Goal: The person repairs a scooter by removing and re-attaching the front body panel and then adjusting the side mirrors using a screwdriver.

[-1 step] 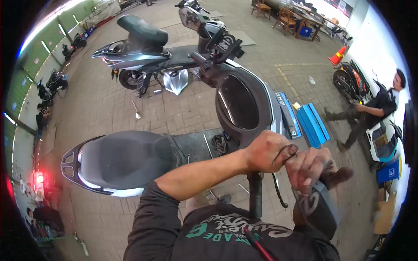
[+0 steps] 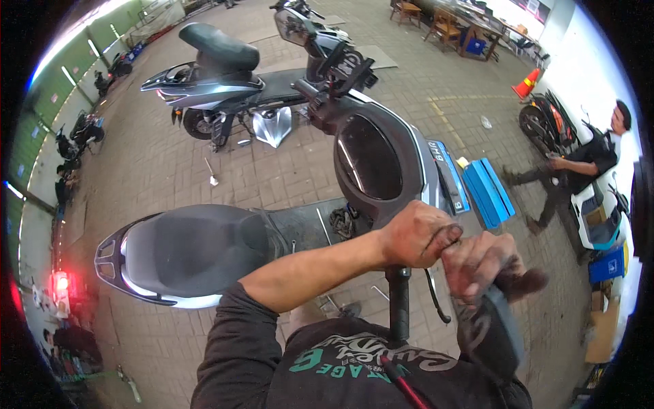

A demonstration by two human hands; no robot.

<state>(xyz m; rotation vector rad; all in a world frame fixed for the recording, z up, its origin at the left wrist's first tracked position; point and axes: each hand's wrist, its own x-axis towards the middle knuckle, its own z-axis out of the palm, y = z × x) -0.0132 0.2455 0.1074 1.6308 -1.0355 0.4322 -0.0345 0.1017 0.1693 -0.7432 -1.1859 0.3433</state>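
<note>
My left hand (image 2: 420,235) is closed in a fist over the near handlebar end of a grey-and-white scooter (image 2: 381,112). What it grips is hidden. My right hand (image 2: 481,264), its fingers curled and dirty, sits close against it on the right. A dark rear-view mirror (image 2: 503,334) hangs just below the right hand, in front of my wrist. The right fingers close at the mirror's upper end; its stem is covered. Below my left hand are the black handlebar grip (image 2: 400,307) and the brake lever (image 2: 436,298). The black seat (image 2: 197,249) lies to the left.
Another scooter (image 2: 225,88) stands beyond, its seat raised, a silver panel (image 2: 274,127) on the paving beside it. A blue toolbox (image 2: 488,193) lies right of the near scooter. A person (image 2: 586,163) sits at the right by parked motorbikes. An orange cone (image 2: 526,84) stands behind.
My right hand and the mirror have shifted slightly left, and the mirror looks more blurred. My left hand keeps its place and grip. The whole view has moved a little.
</note>
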